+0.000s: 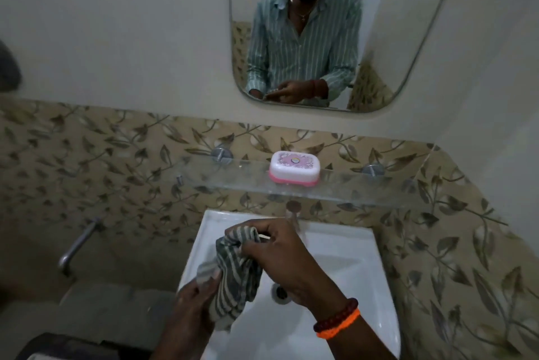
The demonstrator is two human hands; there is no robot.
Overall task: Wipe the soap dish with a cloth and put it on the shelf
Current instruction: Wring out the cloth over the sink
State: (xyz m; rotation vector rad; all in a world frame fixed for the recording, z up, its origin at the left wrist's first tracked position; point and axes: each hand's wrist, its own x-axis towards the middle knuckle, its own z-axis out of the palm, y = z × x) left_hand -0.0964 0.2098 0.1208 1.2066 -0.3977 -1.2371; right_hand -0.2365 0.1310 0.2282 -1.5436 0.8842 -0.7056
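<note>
Both my hands bunch the striped cloth point(233, 266) over the sink point(344, 266): left hand point(192, 301) grips its lower end, right hand point(271, 251) pinches the top. Soap dish point(294, 168) sits lidded on the glass shelf point(379, 187) at 12 o'clock, untouched. Looks like cloth prep, or dish already shelved; can't tell. If unwiped: reach up, lift dish.

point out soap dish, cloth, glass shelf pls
soap dish point(294, 167): head view, centre of its white lid.
cloth point(233, 275): head view, striped middle fold hanging between the two hands.
glass shelf point(227, 177): head view, bare glass left of the dish.
</note>
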